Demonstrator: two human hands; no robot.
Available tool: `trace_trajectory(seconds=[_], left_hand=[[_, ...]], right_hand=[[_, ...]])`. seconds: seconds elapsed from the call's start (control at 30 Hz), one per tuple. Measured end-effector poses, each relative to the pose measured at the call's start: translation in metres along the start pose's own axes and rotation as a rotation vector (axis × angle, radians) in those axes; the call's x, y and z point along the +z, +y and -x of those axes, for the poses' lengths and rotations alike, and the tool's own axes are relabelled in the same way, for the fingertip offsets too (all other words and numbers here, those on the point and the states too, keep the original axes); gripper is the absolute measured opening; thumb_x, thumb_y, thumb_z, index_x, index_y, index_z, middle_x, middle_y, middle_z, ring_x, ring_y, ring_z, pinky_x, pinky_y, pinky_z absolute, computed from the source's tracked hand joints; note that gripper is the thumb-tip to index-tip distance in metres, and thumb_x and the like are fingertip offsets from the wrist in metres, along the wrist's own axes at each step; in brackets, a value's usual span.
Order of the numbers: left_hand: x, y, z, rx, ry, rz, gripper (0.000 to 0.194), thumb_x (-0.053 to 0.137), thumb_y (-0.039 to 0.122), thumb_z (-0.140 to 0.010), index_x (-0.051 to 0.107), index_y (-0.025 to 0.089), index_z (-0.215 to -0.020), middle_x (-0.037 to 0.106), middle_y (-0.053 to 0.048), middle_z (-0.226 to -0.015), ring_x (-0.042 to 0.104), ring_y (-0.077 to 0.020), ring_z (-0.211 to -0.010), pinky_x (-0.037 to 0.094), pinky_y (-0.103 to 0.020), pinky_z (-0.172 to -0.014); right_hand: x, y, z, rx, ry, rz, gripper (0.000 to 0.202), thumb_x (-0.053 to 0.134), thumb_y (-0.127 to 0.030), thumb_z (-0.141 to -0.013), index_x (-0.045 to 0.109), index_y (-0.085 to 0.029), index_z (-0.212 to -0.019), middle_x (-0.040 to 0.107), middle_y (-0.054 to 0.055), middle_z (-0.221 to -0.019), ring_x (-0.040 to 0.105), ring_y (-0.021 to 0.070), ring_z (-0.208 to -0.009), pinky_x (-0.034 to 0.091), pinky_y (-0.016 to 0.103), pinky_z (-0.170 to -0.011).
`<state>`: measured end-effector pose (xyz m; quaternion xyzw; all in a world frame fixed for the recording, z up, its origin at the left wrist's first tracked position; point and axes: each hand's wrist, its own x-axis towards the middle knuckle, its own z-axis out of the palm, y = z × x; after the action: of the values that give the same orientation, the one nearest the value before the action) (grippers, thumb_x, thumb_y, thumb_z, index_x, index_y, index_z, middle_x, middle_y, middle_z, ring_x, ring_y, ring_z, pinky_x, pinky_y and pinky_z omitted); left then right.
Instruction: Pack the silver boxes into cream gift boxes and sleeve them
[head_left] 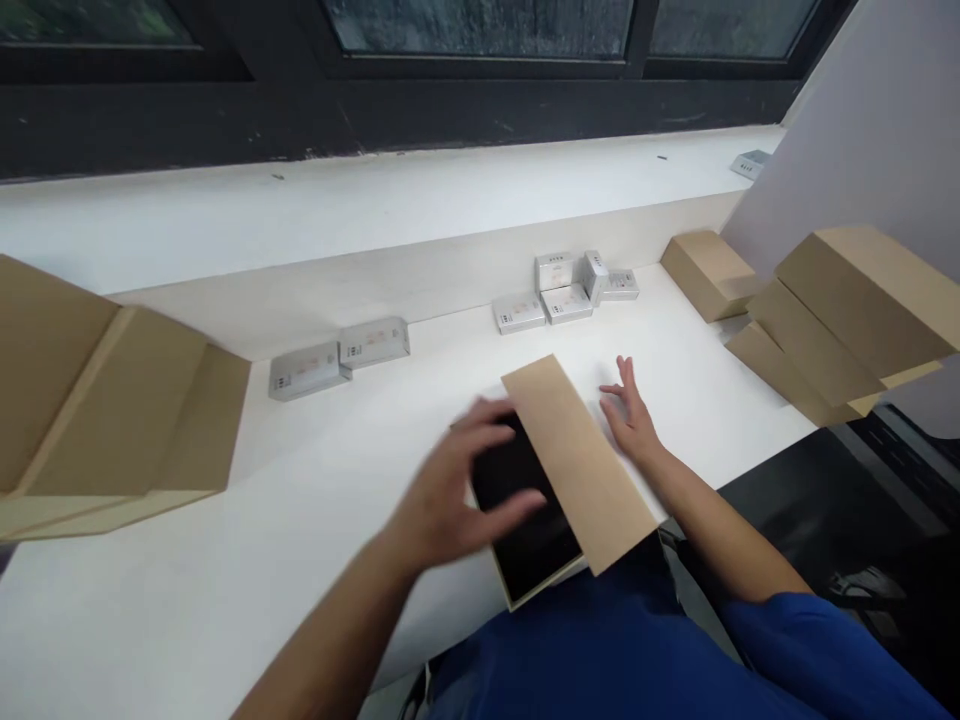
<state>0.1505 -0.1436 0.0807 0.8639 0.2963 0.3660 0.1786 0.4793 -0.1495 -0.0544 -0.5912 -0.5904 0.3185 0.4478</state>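
In front of me a kraft cardboard box (517,520) with a dark inside stands at the table's front edge, its tan lid flap (577,460) raised and tilted to the right. My left hand (457,485) is over the box's left side, thumb and fingers spread above the dark inside. Whether its fingertips touch the rim, I cannot tell. Just right of the flap is my right hand (630,415), fingers apart and nothing in them.
Tan boxes are stacked at the left (112,400) and right (847,320) of the white table (330,540). Several small silver-white boxes (566,302) lie along the back, with two more (311,370) to the left. Another (750,163) sits on the window sill (420,195).
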Motion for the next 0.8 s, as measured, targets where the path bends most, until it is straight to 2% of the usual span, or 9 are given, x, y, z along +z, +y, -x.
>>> trace_trajectory(seconds=[0.07,0.13,0.2,0.27,0.4,0.47,0.53,0.67,0.8], left_hand=[[-0.023,-0.049,0.003,-0.202,0.149,-0.110,0.048,0.077,0.052,-0.094,0.059,0.028,-0.132,0.070,-0.011,-0.145,0.065,-0.0342,-0.144,0.047,-0.066,-0.130],[-0.040,-0.102,0.021,-0.481,0.316,-0.180,0.056,0.078,0.056,-0.087,0.060,0.027,-0.132,0.068,-0.010,-0.146,0.062,-0.0366,-0.146,0.044,-0.065,-0.132],[-0.051,-0.147,0.046,-0.656,0.406,-0.255,0.065,0.078,0.056,-0.083,0.060,0.023,-0.137,0.064,-0.017,-0.148,0.058,-0.0438,-0.147,0.043,-0.072,-0.129],[-0.058,-0.178,0.069,-0.752,0.478,-0.333,0.078,0.081,0.056,-0.077,0.057,0.019,-0.140,0.060,-0.021,-0.151,0.052,-0.0488,-0.150,0.038,-0.076,-0.129],[-0.061,-0.210,0.090,-0.832,0.548,-0.412,0.106,0.085,0.063,-0.071,0.044,0.012,-0.154,0.047,-0.025,-0.163,0.037,-0.0522,-0.160,0.023,-0.071,-0.138],[-0.062,-0.225,0.085,-0.878,0.555,-0.407,0.121,0.088,0.067,-0.069,0.035,0.009,-0.160,0.039,-0.028,-0.168,0.030,-0.0535,-0.164,0.018,-0.070,-0.140],[-0.064,-0.241,0.075,-0.932,0.545,-0.382,0.131,0.093,0.066,-0.064,0.030,0.007,-0.162,0.034,-0.031,-0.172,0.027,-0.0559,-0.165,0.015,-0.073,-0.139],[-0.070,-0.265,0.053,-1.008,0.500,-0.323,0.130,0.098,0.065,-0.061,0.033,0.006,-0.157,0.038,-0.031,-0.171,0.035,-0.0578,-0.161,0.023,-0.076,-0.135],[-0.074,-0.271,0.044,-1.011,0.518,-0.331,0.120,0.091,0.067,-0.071,0.033,0.004,-0.155,0.046,-0.026,-0.165,0.038,-0.0531,-0.160,0.027,-0.068,-0.134]], right_hand=[[-0.005,0.001,-0.004,0.108,0.183,-0.170,0.096,0.050,-0.063,-0.106,-0.009,-0.039,-0.178,0.014,0.014,-0.188,0.069,0.0288,-0.130,0.043,0.061,-0.130],[-0.009,0.000,-0.008,0.194,0.303,-0.350,0.098,0.055,-0.066,-0.102,-0.002,-0.040,-0.178,0.025,0.013,-0.185,0.073,0.0251,-0.119,0.047,0.056,-0.128],[-0.011,-0.002,-0.009,0.225,0.326,-0.432,0.096,0.058,-0.068,-0.100,0.007,-0.041,-0.178,0.031,0.011,-0.182,0.073,0.0225,-0.115,0.050,0.052,-0.127],[-0.011,-0.005,-0.008,0.240,0.318,-0.440,0.090,0.058,-0.070,-0.100,0.017,-0.043,-0.177,0.036,0.008,-0.180,0.073,0.0222,-0.116,0.055,0.050,-0.121],[-0.014,-0.011,-0.004,0.277,0.399,-0.472,0.074,0.051,-0.074,-0.102,0.042,-0.039,-0.167,0.047,0.006,-0.174,0.067,0.0264,-0.135,0.059,0.048,-0.115],[-0.021,-0.014,-0.006,0.299,0.445,-0.566,0.070,0.052,-0.077,-0.100,0.053,-0.036,-0.158,0.054,0.006,-0.169,0.061,0.0286,-0.147,0.056,0.051,-0.120],[-0.031,-0.018,-0.008,0.323,0.397,-0.700,0.073,0.050,-0.084,-0.096,0.061,-0.033,-0.148,0.058,0.007,-0.165,0.058,0.0313,-0.153,0.053,0.056,-0.124],[-0.050,-0.029,-0.011,0.362,0.235,-0.885,0.086,0.039,-0.093,-0.093,0.065,-0.030,-0.146,0.060,0.009,-0.165,0.058,0.0351,-0.155,0.055,0.064,-0.122],[-0.058,-0.036,-0.013,0.356,0.288,-0.912,0.085,0.038,-0.093,-0.093,0.067,-0.030,-0.142,0.060,0.009,-0.165,0.055,0.0350,-0.157,0.056,0.067,-0.120]])
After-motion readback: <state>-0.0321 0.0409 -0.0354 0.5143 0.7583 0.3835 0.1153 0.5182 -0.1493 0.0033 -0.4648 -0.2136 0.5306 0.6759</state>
